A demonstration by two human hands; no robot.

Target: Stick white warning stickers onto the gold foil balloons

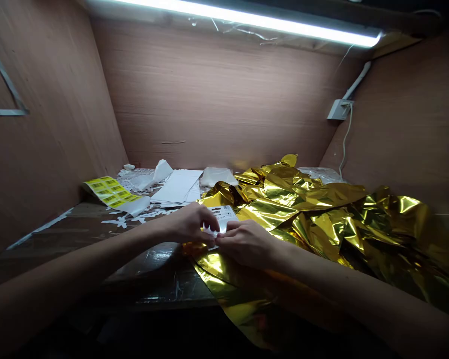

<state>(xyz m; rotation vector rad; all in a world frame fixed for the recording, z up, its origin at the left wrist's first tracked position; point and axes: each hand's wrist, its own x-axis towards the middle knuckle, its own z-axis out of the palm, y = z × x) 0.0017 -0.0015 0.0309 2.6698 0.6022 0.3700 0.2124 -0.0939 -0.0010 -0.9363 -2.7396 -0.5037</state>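
My left hand (192,222) and my right hand (247,242) meet near the table's front, fingertips almost touching. Both have their fingers closed in a pinch at the near part of a white printed card (226,214). A small bright, see-through bit shows between the fingers; whether it is part of the card I cannot tell. Dark print and a code-like square mark the card's far edge. Crumpled shiny gold foil (273,199) lies around and under the card, and a strip of it hangs over the front edge below my right hand.
To the left are a sheet of yellow labels (110,192), a stack of white paper (177,187) and white scraps (119,221). Behind the card sits a translucent plastic pile (219,176). Wooden walls enclose the table (93,219). A cable (346,139) hangs at right.
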